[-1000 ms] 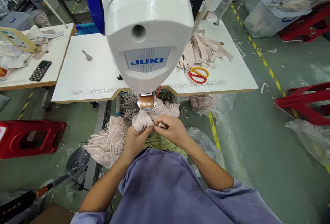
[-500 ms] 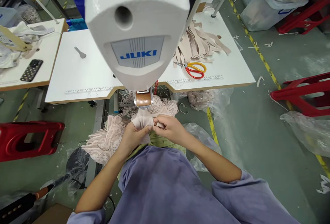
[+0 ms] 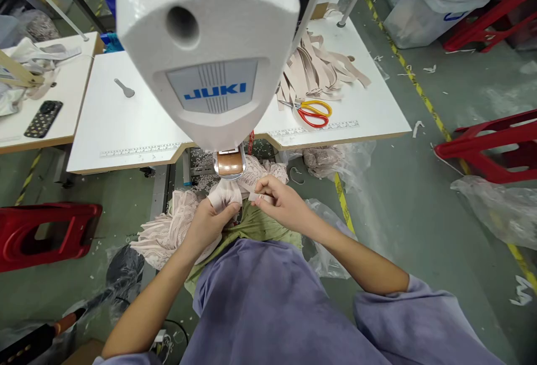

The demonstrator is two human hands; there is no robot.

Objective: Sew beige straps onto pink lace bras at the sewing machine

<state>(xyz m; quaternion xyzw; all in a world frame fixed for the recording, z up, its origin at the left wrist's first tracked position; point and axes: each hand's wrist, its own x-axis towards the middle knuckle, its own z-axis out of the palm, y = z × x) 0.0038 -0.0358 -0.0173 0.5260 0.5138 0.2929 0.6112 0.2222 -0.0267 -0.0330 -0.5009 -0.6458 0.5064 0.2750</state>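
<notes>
Just below the head of a white JUKI sewing machine point(image 3: 210, 85), my left hand point(image 3: 212, 222) is closed, thumb on top, on pale pink fabric point(image 3: 225, 194) that hangs by the machine's presser area. Between the thumb and fingers of my right hand point(image 3: 283, 205) is a pale strip point(image 3: 260, 198), its near end pointing at my left hand with a small gap between. Most of the strip is hidden by the fingers. Bunched pink lace fabric point(image 3: 176, 222) hangs left of my left hand. More lace point(image 3: 260, 170) lies behind both hands.
On the white table point(image 3: 126, 124) lie red-and-yellow scissors point(image 3: 312, 113), a heap of beige strips point(image 3: 321, 71) and a small grey tool point(image 3: 124, 88). A phone point(image 3: 44, 118) rests on the left table. Red stools point(image 3: 50, 233) and plastic bags point(image 3: 499, 208) stand on the floor to either side.
My hands, together half a second ago, have drawn apart. The right one has shifted slightly right with the strip, and the left one slightly left with the fabric. The view has tilted a little.
</notes>
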